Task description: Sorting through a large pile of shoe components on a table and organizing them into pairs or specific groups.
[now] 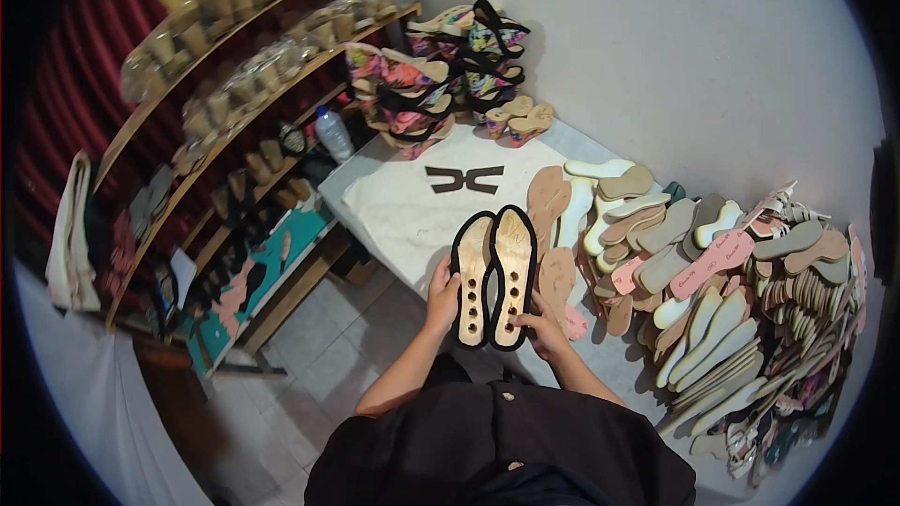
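- Left hand (442, 292): curled on outer edge of left sole (475, 267), thumb at the rim; fingers mostly hidden behind, so exact opening can't be told.
- Right hand (546, 328): closed on lower right edge of right sole (513, 258), thumb over the top face near the lowest holes.
- Both soles: center of frame, side by side, wood-tone faces, black edging, row of holes each; held over near edge of the surface (394, 211).
- Dark cutouts (464, 179) lie above them; insole pile (694, 253) at right of frame.
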Motion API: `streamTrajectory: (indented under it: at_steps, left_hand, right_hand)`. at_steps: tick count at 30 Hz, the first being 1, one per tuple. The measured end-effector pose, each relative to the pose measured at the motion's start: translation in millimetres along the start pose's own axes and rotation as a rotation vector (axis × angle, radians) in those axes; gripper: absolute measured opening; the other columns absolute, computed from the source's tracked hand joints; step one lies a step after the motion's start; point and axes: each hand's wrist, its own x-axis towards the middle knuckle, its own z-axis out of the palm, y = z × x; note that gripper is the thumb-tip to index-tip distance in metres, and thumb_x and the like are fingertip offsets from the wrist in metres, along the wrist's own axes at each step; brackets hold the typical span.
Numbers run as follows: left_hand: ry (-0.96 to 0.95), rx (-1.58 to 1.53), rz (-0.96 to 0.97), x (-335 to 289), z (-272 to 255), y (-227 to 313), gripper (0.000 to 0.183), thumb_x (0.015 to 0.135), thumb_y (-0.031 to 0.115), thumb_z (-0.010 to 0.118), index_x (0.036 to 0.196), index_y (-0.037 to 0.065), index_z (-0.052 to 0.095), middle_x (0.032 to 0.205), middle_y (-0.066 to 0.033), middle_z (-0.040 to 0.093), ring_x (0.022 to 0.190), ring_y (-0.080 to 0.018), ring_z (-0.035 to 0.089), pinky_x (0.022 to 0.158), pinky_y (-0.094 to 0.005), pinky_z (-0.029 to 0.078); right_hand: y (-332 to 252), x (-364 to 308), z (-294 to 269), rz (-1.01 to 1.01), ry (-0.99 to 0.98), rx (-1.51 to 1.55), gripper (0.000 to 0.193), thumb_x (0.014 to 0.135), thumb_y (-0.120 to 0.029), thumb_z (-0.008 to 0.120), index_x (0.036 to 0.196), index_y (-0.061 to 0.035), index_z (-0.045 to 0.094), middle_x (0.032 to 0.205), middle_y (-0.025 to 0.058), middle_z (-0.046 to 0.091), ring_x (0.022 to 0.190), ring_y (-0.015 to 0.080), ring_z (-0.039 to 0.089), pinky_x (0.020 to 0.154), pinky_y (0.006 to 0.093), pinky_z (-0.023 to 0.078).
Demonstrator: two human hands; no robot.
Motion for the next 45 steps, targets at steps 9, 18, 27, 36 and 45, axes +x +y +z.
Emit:
streamTrajectory:
  at_steps: [9, 18, 27, 36, 45]
  left_hand:
    - [-0.307, 0.212, -0.112, 187.8, -19.5, -27.6, 0.055, 0.091, -0.001, 0.04, 0.142, 0.001, 0.02, 0.123, -0.0188, 0.051, 0.107, -0.0209, 0.055, 0.089, -0.0283, 0.044]
    - [-0.31, 0.301, -0.192, 249.4, -19.8, -52.2, 0.07, 0.085, -0.008, 0.036, 0.144, 0.004, 0.0, 0.14, -0.0216, 0.033, 0.131, -0.0273, 0.033, 0.105, -0.0313, 0.027]
    - [-0.82, 1.016, 0.655, 299.9, 8.3, 41.9, 0.063, 0.078, 0.004, 0.051, 0.138, 0.009, 0.033, 0.141, -0.0182, 0.033, 0.135, -0.0307, 0.024, 0.108, -0.0512, 0.018]
    - [-1.642, 1.45, 0.766, 355.2, 69.2, -3.2, 0.088, 0.067, 0.07, 0.057, 0.133, 0.014, 0.042, 0.137, -0.0098, 0.042, 0.132, -0.0259, 0.032, 0.104, -0.0628, 0.016]
    - [-1.483, 1.134, 1.069, 340.1, 81.0, -1.6, 0.07, 0.049, 0.044, 0.078, 0.106, 0.008, 0.057, 0.099, -0.0127, 0.054, 0.095, -0.031, 0.051, 0.086, -0.0419, 0.04]
  right_hand:
    - [8.6, 114.6, 10.7, -0.116, 0.32, 0.155, 0.05, 0.083, -0.009, 0.054, 0.13, 0.0, 0.042, 0.104, 0.0077, 0.058, 0.092, 0.0153, 0.056, 0.082, 0.0283, 0.045]
    - [18.6, 181.6, 25.1, -0.171, 0.585, 0.105, 0.042, 0.086, -0.01, 0.048, 0.127, -0.0034, 0.045, 0.099, 0.0052, 0.059, 0.081, 0.011, 0.057, 0.07, 0.0232, 0.046]
    - [-7.7, 205.1, 1.0, -0.084, 0.489, -0.472, 0.043, 0.083, -0.01, 0.053, 0.124, 0.0027, 0.048, 0.089, 0.0086, 0.06, 0.079, 0.0156, 0.055, 0.072, 0.0256, 0.044]
    - [-14.8, 185.3, 66.6, -0.456, 0.624, -1.421, 0.074, 0.067, -0.044, 0.071, 0.127, -0.0095, 0.045, 0.121, 0.0127, 0.048, 0.117, 0.0322, 0.043, 0.096, 0.0618, 0.025]
    - [23.3, 182.7, 73.6, -0.41, 0.482, -1.724, 0.07, 0.064, -0.033, 0.074, 0.127, -0.0215, 0.046, 0.123, 0.0014, 0.049, 0.125, 0.0246, 0.037, 0.09, 0.0724, 0.014]
